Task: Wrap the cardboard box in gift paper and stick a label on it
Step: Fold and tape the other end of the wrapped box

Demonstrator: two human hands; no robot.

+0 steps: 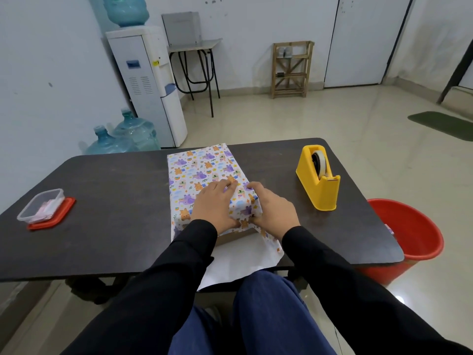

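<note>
Cardboard box (234,239): lies lengthwise at the middle of the dark table (115,201), its long side running from near to far. Only a brown strip of it shows, at the near end under the folded paper.
Gift paper (202,170): white with purple and orange animal prints. It covers the top and both long sides of the box. A flap is folded down over the near end, and the plain white underside spreads out from the box over the near table edge.
Left hand (213,204): lies flat on the near part of the top with the fingers straight and close together, pressing the paper. The thumb reaches down over the near edge.
Right hand (273,212): cups the near right corner of the box. The fingers bend over the right edge, the thumb lies on the near end face, and it sits just beside the left thumb.
Sleeves: black, one on each arm, reaching in from the near side.
Tape dispenser (320,185): yellow, upright on the right of the table, well apart from the box, with a roll in it.
Plastic container (41,206): clear, on the left of the table, standing on its red lid (65,210). Its contents are too small to tell.
Bucket (419,231): red, on the floor just beside the table's right end.
Far left: a water dispenser (151,80) against the wall, with blue bottles (128,135) on the floor beside it.
Far wall: a wooden rack (291,67).
</note>
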